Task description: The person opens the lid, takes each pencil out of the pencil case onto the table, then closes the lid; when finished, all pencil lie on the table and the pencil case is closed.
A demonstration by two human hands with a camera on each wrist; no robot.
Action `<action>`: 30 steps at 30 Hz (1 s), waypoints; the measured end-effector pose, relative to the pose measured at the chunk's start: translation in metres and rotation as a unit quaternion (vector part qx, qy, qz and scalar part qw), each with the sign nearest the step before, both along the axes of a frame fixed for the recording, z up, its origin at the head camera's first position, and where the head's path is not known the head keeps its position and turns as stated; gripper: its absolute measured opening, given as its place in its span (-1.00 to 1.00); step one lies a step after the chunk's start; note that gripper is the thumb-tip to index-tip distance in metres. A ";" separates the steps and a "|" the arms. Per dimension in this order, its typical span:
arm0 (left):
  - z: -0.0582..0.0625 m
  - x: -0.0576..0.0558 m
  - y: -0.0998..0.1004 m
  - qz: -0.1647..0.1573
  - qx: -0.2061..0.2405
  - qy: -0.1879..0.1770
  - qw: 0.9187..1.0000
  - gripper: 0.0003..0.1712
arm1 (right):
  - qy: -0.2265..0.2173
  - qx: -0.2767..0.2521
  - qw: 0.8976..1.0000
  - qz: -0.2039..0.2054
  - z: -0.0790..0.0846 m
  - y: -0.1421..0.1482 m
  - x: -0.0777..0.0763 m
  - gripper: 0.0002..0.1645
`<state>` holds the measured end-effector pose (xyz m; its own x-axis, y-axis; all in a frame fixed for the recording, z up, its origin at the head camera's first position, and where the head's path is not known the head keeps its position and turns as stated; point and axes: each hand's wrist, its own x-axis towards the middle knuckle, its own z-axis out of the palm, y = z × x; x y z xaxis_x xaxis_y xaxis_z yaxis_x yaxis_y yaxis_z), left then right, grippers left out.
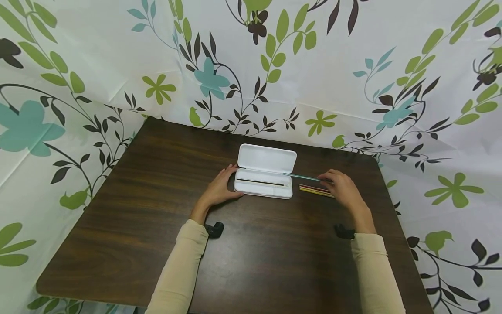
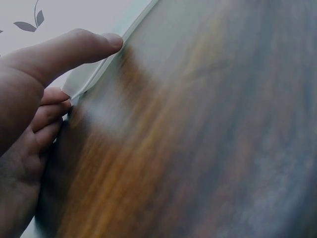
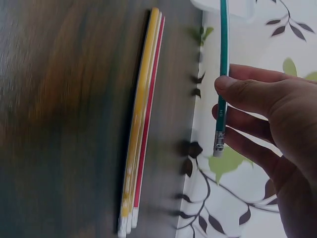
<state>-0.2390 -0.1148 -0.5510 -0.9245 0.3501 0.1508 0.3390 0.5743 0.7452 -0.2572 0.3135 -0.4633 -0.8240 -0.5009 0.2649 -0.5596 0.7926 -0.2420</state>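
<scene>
A white pencil case [image 1: 259,189] lies on the table with its lid [image 1: 267,158] raised at the back. Inside it is one dark, thin pencil [image 1: 260,182], lying lengthwise. My left hand [image 1: 219,187] grips the case's left end, thumb at the front edge and fingers at the left side. Between thumb and fingers, my right hand [image 1: 343,187] pinches a green pencil [image 3: 224,54] near its eraser end. The pencil's far end overlaps the case's right rim in the head view. Below the right hand, a yellow pencil [image 3: 141,84] and a red pencil [image 3: 152,94] lie alongside a pale-edged one.
The dark wooden table [image 1: 129,218] meets a white wall covering [image 1: 333,87] with a leaf and flower print at its back edge. Table surface extends left of the case and in front of it. A black wrist camera [image 1: 215,230] sits on the left wrist.
</scene>
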 end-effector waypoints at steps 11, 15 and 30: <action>-0.001 -0.001 0.001 -0.001 -0.006 0.003 1.000 0.08 | -0.012 0.008 0.999 -0.042 0.000 0.032 0.009 -0.75; 0.001 -0.001 0.000 -0.001 -0.005 0.000 1.000 0.07 | -0.016 0.008 0.998 -0.055 -0.001 0.039 0.012 -0.75; 0.001 -0.001 0.001 -0.002 -0.004 -0.002 1.000 0.06 | -0.035 0.013 0.997 -0.061 -0.010 0.050 0.020 -0.78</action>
